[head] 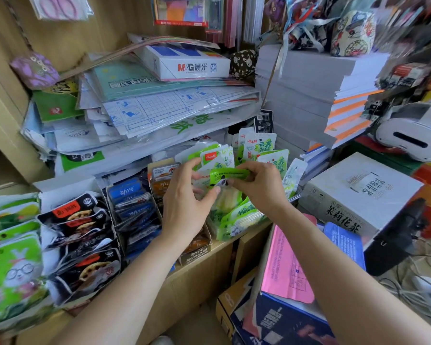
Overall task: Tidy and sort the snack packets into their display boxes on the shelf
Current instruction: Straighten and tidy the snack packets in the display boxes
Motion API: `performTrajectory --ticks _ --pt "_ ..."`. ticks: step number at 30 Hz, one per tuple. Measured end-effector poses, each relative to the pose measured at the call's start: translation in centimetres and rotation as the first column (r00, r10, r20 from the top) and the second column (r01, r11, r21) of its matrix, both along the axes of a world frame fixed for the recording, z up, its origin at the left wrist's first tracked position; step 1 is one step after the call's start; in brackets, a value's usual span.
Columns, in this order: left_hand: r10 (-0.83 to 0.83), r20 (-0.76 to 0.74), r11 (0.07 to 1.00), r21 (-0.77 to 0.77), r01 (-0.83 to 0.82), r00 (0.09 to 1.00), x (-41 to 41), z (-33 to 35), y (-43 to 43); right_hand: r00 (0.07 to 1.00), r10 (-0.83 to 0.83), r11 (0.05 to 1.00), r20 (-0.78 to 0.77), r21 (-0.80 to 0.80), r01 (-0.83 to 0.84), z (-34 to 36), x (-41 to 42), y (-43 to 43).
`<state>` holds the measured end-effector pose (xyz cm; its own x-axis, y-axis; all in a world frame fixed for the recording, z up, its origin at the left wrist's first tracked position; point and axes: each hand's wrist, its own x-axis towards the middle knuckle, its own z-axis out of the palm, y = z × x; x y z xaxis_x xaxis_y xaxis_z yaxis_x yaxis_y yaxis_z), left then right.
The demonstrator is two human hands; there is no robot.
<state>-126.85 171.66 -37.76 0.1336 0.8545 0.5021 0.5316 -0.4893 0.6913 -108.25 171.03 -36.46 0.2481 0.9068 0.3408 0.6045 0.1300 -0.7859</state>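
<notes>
Both hands meet over a display box of green-and-white snack packets (237,217) at the shelf's middle. My right hand (256,188) pinches a green packet with a panda print (228,176) by its upper right part. My left hand (184,200) has thumb and fingers curled on the same packet's left lower side. More green-and-white packets (259,145) stand upright behind. An orange packet box (197,245) lies partly under my left hand. Blue packets (132,202) fill the box to its left, and black packets with lotus-root pictures (77,235) fill the one beyond.
Green rabbit-print packets (10,265) pile at the far left. Stacked stationery and plastic sleeves (147,103) overhang the snack boxes. A white paper stack (304,95) stands at the right. A white carton (358,190) and pink-topped boxes (286,265) crowd the lower right.
</notes>
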Motion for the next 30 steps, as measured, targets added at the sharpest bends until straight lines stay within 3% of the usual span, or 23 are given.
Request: performTrajectory --ticks 5,8,12,18,23,30 --pt "0.052 -0.099 0.996 0.07 -0.045 0.994 0.0 0.1 0.4 0.967 0.126 0.991 0.222 -0.079 -0.111 0.3 -0.2 -0.3" --pt "0.115 -0.181 0.991 0.092 -0.1 0.977 0.0 0.0 0.6 0.957 0.183 0.974 0.226 -0.171 -0.146 0.4 0.6 -0.5" --pt "0.185 -0.192 0.981 0.102 -0.168 0.964 0.2 -0.1 0.8 0.973 0.065 0.989 0.222 -0.145 -0.033 0.6 4.2 -0.8" --pt "0.25 -0.218 0.967 0.108 -0.232 0.943 0.3 -0.4 1.2 0.89 0.189 0.911 0.415 -0.412 -0.002 -0.6 7.0 -1.7" --pt "0.211 -0.148 0.977 0.007 -0.213 0.966 0.0 -0.7 1.8 0.827 0.168 0.931 0.536 -0.363 0.047 -1.4 6.4 -0.6" --pt "0.114 -0.017 0.993 -0.009 -0.115 0.993 -0.6 0.0 1.4 0.845 0.12 0.981 0.521 -0.195 -0.019 -0.7 5.6 -0.7"
